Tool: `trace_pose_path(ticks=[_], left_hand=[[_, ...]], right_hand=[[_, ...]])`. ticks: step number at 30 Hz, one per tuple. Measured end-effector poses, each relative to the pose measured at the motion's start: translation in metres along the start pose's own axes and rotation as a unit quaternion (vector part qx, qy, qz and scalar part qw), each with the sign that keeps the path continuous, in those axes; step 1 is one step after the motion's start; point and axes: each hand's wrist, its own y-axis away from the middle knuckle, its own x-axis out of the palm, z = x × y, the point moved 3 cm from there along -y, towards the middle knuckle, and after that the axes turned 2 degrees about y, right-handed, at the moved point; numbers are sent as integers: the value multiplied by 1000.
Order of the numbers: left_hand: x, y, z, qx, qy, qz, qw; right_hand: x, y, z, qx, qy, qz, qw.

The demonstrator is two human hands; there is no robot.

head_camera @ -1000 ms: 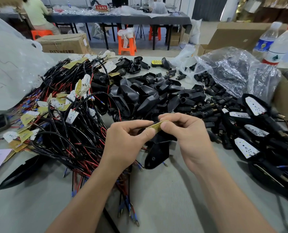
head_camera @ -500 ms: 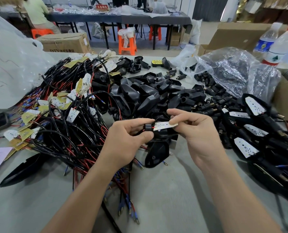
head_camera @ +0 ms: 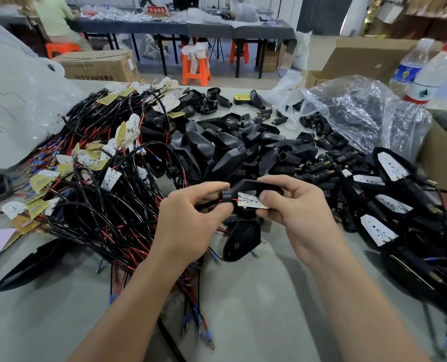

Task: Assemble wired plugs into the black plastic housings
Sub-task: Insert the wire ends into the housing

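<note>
To seat it well, I would line the white board (head_camera: 251, 201) up with the open mouth of the black housing (head_camera: 259, 186) before pressing. The left hand (head_camera: 191, 223) pinches the black collar and wire (head_camera: 226, 198); the right hand (head_camera: 295, 212) clamps board and housing together, held between both hands above the counter (head_camera: 243, 296).

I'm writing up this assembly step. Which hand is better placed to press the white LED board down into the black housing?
Right, probably. The right hand already pinches the white LED board at the black housing, while the left hand is occupied holding the black grommet and wires.
</note>
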Motion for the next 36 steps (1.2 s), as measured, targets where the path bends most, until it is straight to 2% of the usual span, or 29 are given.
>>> trace_pose_path(ticks=[4, 8, 12, 15, 18, 20, 24, 27, 31, 33, 36], left_hand=[[4, 0, 3, -28, 25, 25, 999], [3, 0, 5, -26, 21, -13, 999], [3, 1, 8, -21, 7, -9, 1000], [8, 3, 8, -22, -45, 3, 999], [8, 3, 2, -12, -82, 25, 996], [6, 3, -1, 13, -107, 47, 993], [5, 2, 6, 1, -47, 55, 997], [6, 2, 2, 15, 5, 53, 998], [6, -1, 1, -7, 33, 65, 997], [6, -1, -1, 4, 31, 79, 996], [5, 1, -6, 25, 25, 115, 993]], right_hand=[[-2, -1, -4, 30, 12, -39, 999], [-10, -3, -6, 25, 134, -70, 988], [-8, -1, 1, -2, 62, -71, 996], [-11, 1, 6, -70, 109, -109, 986], [-10, 6, 14, -159, 218, -146, 952], [-8, 9, 16, -193, 235, -143, 942], [-8, 8, 18, -228, 282, -137, 922], [-4, 14, 19, -247, 291, -156, 911], [6, 23, 20, -307, 280, -180, 892], [4, 21, 20, -297, 270, -158, 902], [-1, 8, 14, -190, 283, -86, 936]])
